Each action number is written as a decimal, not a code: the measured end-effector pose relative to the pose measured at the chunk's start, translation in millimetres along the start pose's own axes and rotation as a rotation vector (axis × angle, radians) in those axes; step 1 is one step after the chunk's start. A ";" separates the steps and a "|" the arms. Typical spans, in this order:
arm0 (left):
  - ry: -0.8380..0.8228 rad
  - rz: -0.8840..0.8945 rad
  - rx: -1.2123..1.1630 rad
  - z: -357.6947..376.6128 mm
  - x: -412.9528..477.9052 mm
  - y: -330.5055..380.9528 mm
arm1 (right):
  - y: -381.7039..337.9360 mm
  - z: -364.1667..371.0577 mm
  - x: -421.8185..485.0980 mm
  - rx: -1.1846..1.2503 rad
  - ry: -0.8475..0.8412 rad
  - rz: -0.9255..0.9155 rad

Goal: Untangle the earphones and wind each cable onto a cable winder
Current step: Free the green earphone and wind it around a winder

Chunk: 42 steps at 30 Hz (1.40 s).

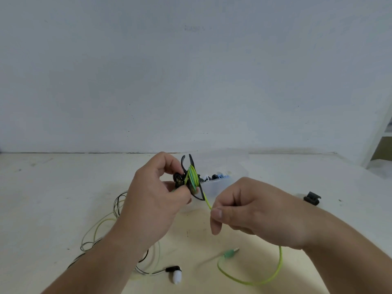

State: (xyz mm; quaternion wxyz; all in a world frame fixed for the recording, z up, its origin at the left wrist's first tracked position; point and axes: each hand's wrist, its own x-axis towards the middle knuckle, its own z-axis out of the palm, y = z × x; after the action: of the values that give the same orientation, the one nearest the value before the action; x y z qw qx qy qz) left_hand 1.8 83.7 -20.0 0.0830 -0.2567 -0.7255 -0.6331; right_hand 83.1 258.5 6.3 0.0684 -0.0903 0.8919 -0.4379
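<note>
Hands meet above the pale cream worktop (63, 187), close to its middle and in front of a bare grey-white wall (191, 71). The left hand (152, 200) holds a black plastic cable winder (192, 177) with curved prongs; its grip is narrow, fingers and thumb closed on the winder's hub. Several turns of thin yellow-green earphone cable (275, 270) already sit around the winder's core. From the winder the cable runs down and to the right into the right hand (244, 211), whose grip is a tight pinch of thumb and forefinger on the strand, just beside the winder. Below that hand the rest of the cable hangs in a loose loop that rests on the worktop and ends in a small green jack plug (231, 252) lying near the right wrist.

On the worktop to the left, partly under the left forearm, lies a loose tangle of black and white earphone cables (101, 230), with a white-and-black earbud (176, 273) at the near end. Behind the hands stands a clear plastic box (220, 185) with small blue, black and white pieces inside, too blurred to name. Well apart on the right lies another small black winder (312, 197).
</note>
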 end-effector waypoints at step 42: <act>-0.212 0.060 0.319 7.1 -13.2 0.5 | 0.1 -3.4 -3.6 0.061 0.087 -0.236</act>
State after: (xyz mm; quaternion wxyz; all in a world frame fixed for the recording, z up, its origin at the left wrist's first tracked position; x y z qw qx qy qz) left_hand 14.8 87.0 -26.7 0.0643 -0.3271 -0.8133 -0.4768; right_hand 85.9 262.0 8.4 -0.0198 -0.1734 0.8635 -0.4731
